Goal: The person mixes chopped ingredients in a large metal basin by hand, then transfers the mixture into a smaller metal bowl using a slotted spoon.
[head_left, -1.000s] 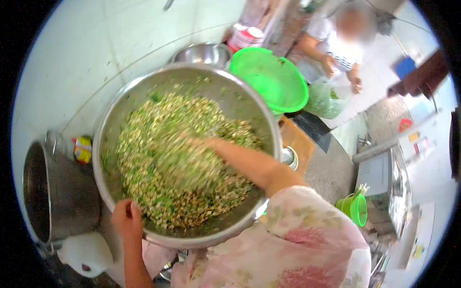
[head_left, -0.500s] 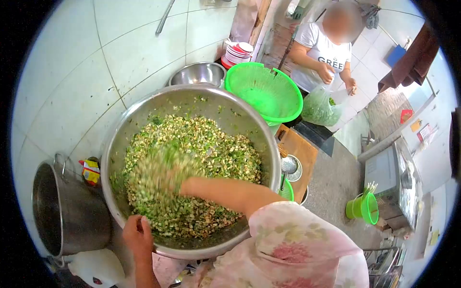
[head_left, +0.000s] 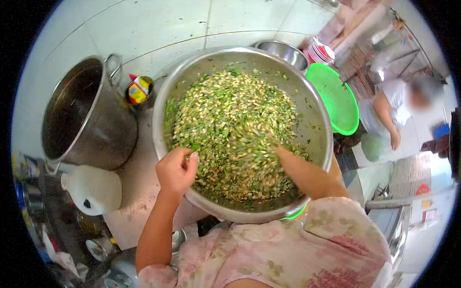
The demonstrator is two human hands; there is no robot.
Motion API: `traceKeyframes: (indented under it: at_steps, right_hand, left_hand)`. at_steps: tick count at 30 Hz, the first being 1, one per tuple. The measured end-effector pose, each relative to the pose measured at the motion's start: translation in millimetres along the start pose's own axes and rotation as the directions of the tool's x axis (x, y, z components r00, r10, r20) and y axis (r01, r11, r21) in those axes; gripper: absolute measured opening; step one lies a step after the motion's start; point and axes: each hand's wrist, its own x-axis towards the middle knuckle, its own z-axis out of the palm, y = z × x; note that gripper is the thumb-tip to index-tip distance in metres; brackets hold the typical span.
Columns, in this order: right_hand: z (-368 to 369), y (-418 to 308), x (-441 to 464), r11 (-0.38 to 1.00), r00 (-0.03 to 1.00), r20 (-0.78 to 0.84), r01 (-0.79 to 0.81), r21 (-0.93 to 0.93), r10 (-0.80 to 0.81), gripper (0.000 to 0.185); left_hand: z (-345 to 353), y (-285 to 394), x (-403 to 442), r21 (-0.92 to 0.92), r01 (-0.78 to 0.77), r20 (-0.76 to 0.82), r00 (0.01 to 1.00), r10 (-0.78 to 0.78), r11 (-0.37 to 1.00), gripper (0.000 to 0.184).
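Observation:
A large steel basin (head_left: 321, 115) holds a heaped mix of chopped green leaves and small pale bits (head_left: 235, 103). My right hand (head_left: 277, 152) is down in this mix, its fingers covered and smeared by motion. My left hand (head_left: 175, 169) is at the basin's near-left rim, its fingers curled over the edge and its thumb inward.
Left of the basin stand a tall steel pot (head_left: 103, 129), a yellow-and-red packet (head_left: 139, 90) and a white plastic jug (head_left: 96, 189). Beyond it are a smaller steel bowl (head_left: 283, 52), stacked red-and-white bowls (head_left: 319, 52) and a green colander (head_left: 331, 98). Another person (head_left: 389, 103) stands at right.
My view has turned, so the basin appears further right and higher. My right hand has moved from the left of the mix to its right side. My left hand stays at the rim.

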Motion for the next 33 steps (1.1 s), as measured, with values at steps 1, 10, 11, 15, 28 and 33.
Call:
traceKeyframes:
  at_steps: [1,10,11,15,28,33]
  right_hand:
    - [16.2,-14.4,-0.6,0.997,0.998,0.047,0.045,-0.064,-0.042,0.078]
    - [137.3,-92.3,1.5,0.69,0.789,0.496,0.585,-0.427,-0.362,0.076]
    - [134.3,-98.3,20.5,0.682,0.792,0.488,0.585,-0.438,-0.366,0.075]
    - [65.6,-109.3,109.4,0.734,0.878,0.33,0.474,-0.487,-0.348,0.074]
    - [-42.2,9.9,-67.2,0.612,0.903,0.342,0.429,-0.664,-0.261,0.071]
    - [32.9,-44.9,26.5,0.618,0.823,0.463,0.558,-0.553,-0.329,0.069]
  left_hand:
    - [-0.5,-0.6,0.3,-0.008,0.003,0.008,1.0,-0.003,1.0,0.013]
    - [2.0,-8.5,2.2,0.048,-0.051,0.052,0.997,0.049,0.998,0.01]
    - [4.3,-10.5,2.1,0.08,-0.057,0.077,0.996,0.051,0.995,0.01]
    - [7.6,-22.4,-4.0,0.14,-0.063,0.159,0.987,0.04,0.988,0.008]
    - [3.8,-8.5,3.4,0.077,-0.072,0.041,0.997,0.069,0.994,0.009]
    - [7.7,-9.3,3.9,0.121,-0.029,0.099,0.995,0.017,0.992,0.008]
